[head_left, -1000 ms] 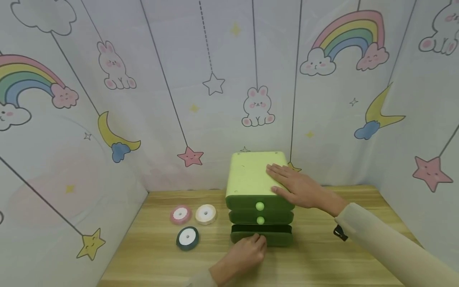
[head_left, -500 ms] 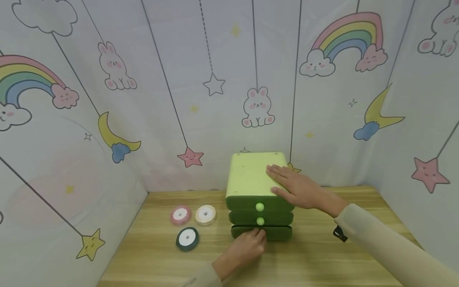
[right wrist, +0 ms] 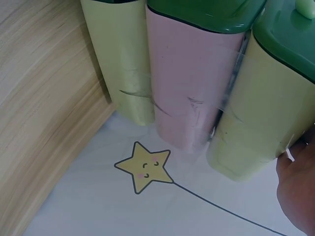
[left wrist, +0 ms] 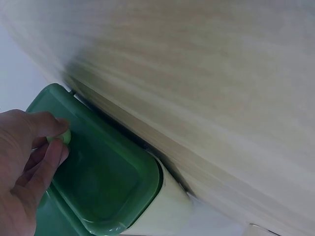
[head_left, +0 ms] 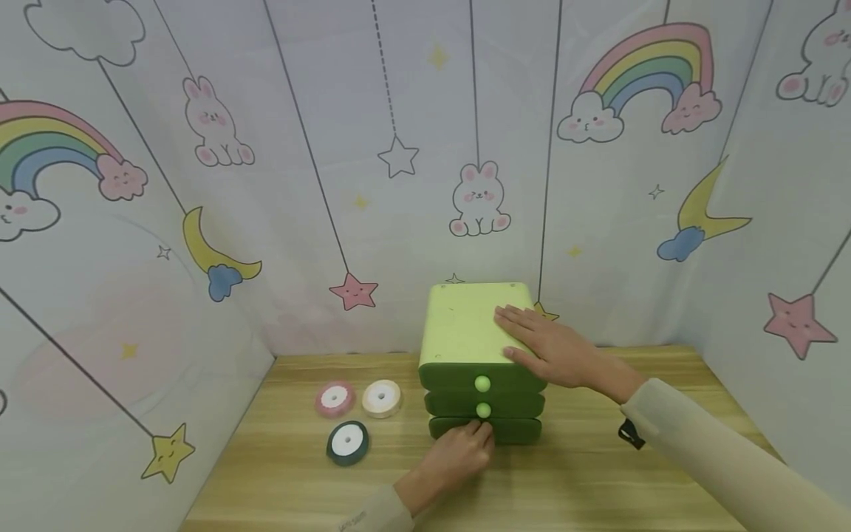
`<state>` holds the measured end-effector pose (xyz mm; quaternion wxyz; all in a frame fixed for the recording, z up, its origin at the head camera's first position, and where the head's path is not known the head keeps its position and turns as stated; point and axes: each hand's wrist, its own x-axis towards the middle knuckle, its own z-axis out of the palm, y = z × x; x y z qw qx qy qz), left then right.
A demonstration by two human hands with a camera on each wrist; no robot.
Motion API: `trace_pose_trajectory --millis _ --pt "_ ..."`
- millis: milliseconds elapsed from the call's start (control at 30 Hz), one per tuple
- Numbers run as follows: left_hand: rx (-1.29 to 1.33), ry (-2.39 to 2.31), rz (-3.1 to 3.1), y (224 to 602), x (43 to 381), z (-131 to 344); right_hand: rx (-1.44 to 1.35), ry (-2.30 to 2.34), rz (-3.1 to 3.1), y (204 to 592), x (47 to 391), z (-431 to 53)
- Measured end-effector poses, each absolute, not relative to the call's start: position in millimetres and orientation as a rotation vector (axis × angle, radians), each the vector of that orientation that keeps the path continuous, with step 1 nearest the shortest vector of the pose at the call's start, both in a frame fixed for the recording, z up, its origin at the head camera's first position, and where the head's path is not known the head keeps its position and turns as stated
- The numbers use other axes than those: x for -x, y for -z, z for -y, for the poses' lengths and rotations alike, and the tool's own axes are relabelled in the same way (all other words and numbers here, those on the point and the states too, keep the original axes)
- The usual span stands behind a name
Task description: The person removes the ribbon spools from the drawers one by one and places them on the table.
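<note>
A small three-tier drawer box (head_left: 465, 325) with a light green top and dark green drawer fronts stands on the table. My left hand (head_left: 459, 454) pinches the round light green knob (left wrist: 66, 136) of the bottom drawer (left wrist: 106, 167) between thumb and fingers. That drawer sits flush with its casing. Flat on the right side of the box's top rests my right hand (head_left: 552, 347), fingers straight. In the right wrist view, part of the right hand (right wrist: 298, 182) shows at the edge, against a light green casing; the middle casing (right wrist: 192, 83) is pink.
Left of the box lie three ribbon rolls: pink (head_left: 335, 399), cream (head_left: 382, 398) and dark green (head_left: 348, 442). A small black object (head_left: 631, 433) lies by the right sleeve. A cartoon-printed cloth (head_left: 399, 222) hangs behind the wooden table (head_left: 279, 488).
The bottom drawer, partly out one second ago, has slid inward until shut, the left hand moving forward with its knob. My right hand has stayed on top of the box.
</note>
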<state>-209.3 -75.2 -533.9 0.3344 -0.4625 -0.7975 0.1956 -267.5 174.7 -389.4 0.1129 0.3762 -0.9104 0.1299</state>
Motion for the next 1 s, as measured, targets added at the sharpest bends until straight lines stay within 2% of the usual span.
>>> trace_pose_trajectory --millis 500,1000 --pt "1.192 -0.427 2.08 534 205 84 -1.102 -0.363 2.729 381 269 -174" --pt "1.152 0.072 2.08 466 180 122 -1.045 -0.611 2.529 368 265 -177"
